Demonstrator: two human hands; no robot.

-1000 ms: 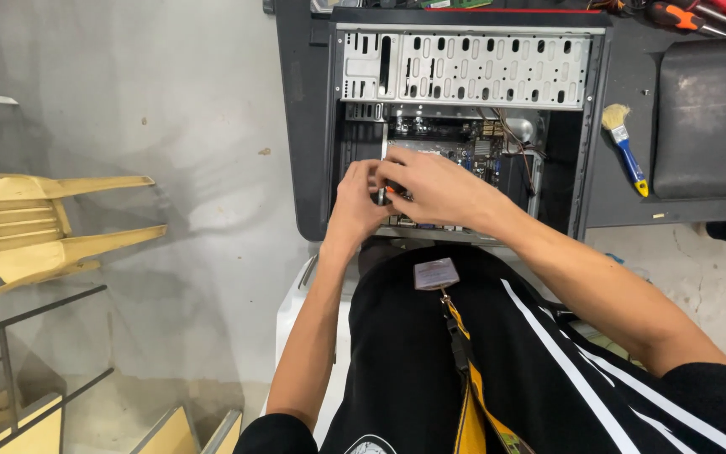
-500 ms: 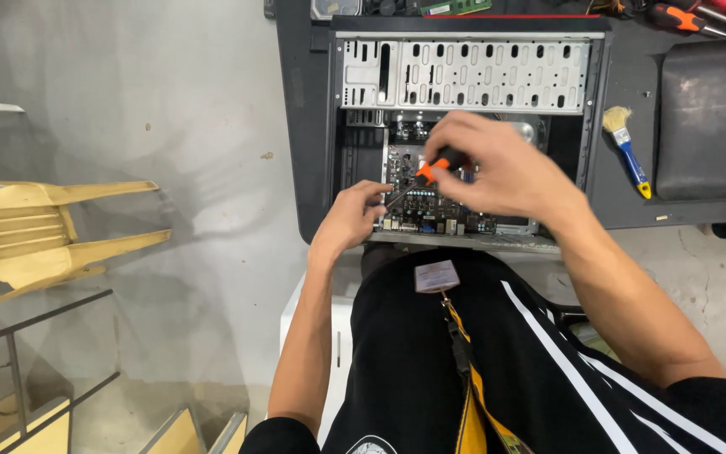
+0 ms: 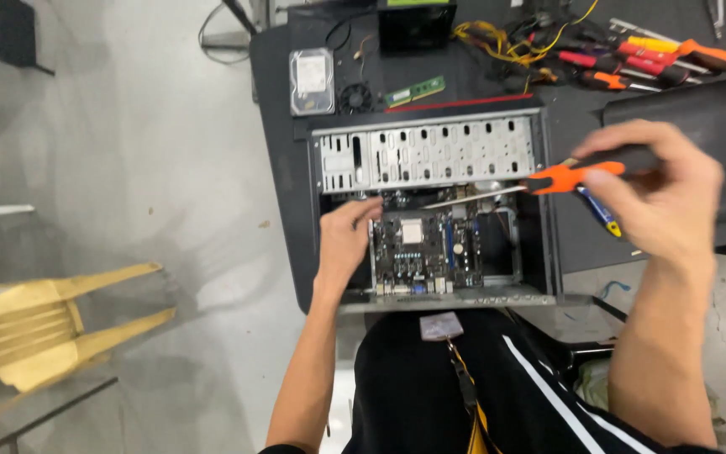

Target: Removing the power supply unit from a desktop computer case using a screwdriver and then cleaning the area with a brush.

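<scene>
An open computer case (image 3: 430, 160) lies on its side on the dark worktop (image 3: 279, 101) in the upper middle of the frame, its circuit board (image 3: 430, 252) showing in the lower part of the opening. The left hand (image 3: 346, 240) rests inside the case at the board's left edge, fingers (image 3: 367, 206) loosely curled and reaching toward the board's upper left corner; whether it grips anything cannot be told. The right hand (image 3: 661, 189), raised at the right of the frame, pinches the orange-and-black handle of a screwdriver (image 3: 539, 183) between thumb and fingers. The tool's metal shaft slants down to the left over the case, its tip above the board's top edge.

Along the top of the frame, a hard drive (image 3: 311, 80), a small fan (image 3: 355, 97) and a green memory stick (image 3: 414, 91) lie on the worktop, with more screwdrivers (image 3: 657, 59) at the upper right. A yellow chair (image 3: 44, 328) stands at the lower left.
</scene>
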